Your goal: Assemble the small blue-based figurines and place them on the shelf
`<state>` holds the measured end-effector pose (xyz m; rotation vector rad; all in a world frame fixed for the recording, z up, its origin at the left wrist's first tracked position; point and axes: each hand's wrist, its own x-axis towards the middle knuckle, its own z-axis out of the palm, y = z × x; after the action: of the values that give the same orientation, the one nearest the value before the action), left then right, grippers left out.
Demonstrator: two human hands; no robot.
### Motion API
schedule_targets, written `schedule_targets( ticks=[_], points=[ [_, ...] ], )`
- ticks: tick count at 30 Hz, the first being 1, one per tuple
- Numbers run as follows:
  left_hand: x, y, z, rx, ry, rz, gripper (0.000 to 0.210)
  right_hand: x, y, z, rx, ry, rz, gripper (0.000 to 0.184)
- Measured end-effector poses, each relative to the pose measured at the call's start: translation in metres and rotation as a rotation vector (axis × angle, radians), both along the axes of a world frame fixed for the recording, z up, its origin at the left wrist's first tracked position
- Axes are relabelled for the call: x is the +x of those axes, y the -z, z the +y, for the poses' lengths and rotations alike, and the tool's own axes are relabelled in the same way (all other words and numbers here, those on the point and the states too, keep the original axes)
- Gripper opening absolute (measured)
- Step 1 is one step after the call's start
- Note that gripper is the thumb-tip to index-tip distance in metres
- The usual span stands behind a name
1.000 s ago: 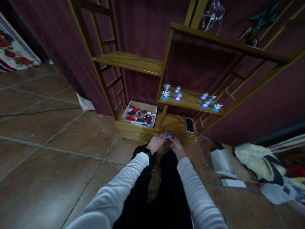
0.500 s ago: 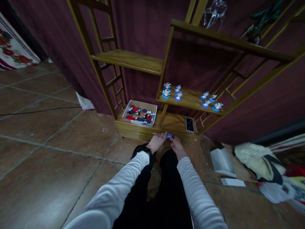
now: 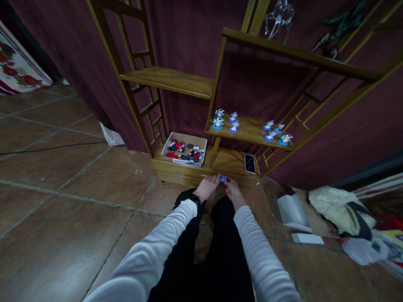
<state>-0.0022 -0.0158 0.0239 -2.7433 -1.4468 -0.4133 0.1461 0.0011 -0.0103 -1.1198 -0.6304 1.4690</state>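
Between my two hands, in front of the cabinet's lower edge, is a small blue-purple figurine (image 3: 223,179). My left hand (image 3: 206,187) grips it from the left, and my right hand (image 3: 233,191) has its fingers closed on the right side; the fingers cover much of it. On the wooden shelf (image 3: 247,128) above stand several small figurines, one group at the left (image 3: 233,126) and another at the right (image 3: 270,135). Left of my hands, an open cardboard box (image 3: 166,151) holds several red and dark figurines (image 3: 179,144) lying jumbled.
A phone (image 3: 249,163) lies on the cabinet's bottom board, right of a short wooden post (image 3: 214,152). A clear glass horse (image 3: 280,19) stands on the upper shelf (image 3: 296,52). White boxes (image 3: 292,212), a cream bag (image 3: 333,207) and plastic bags lie on the floor at right.
My view has shifted slightly, so the shelf and its figurines sit a little further left. Both hands stay on the blue-purple figurine with hardly any visible movement.
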Motion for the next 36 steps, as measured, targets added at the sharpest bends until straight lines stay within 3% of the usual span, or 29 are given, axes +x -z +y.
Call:
schedule_targets(
  ticks=[6,10,15,19,22,28,36],
  points=[
    [0.0,0.001,-0.001,-0.008,0.011,-0.014,0.047,-0.001,-0.002,0.0,0.015,0.017,0.004,0.026],
    [0.0,0.0,0.001,-0.119,-0.023,-0.136,0.043,-0.001,-0.002,0.0,0.02,0.002,0.021,0.024],
    [-0.002,0.007,0.012,-0.349,-0.034,-0.658,0.038,-0.002,-0.006,-0.002,-0.001,-0.044,0.059,0.024],
    [-0.002,0.019,0.025,-0.684,-0.131,-1.145,0.03,-0.004,-0.011,-0.003,-0.011,-0.049,0.067,0.027],
    [-0.001,0.025,0.03,-0.882,-0.189,-1.362,0.025,-0.006,-0.013,-0.004,-0.009,-0.061,0.063,0.028],
    [-0.003,0.022,0.031,-1.001,-0.339,-1.514,0.02,-0.01,-0.014,-0.004,-0.003,-0.1,0.058,0.026],
    [-0.006,0.016,0.03,-1.094,-0.4,-1.604,0.011,-0.013,-0.019,-0.006,0.022,-0.087,0.071,0.027]
  ],
)
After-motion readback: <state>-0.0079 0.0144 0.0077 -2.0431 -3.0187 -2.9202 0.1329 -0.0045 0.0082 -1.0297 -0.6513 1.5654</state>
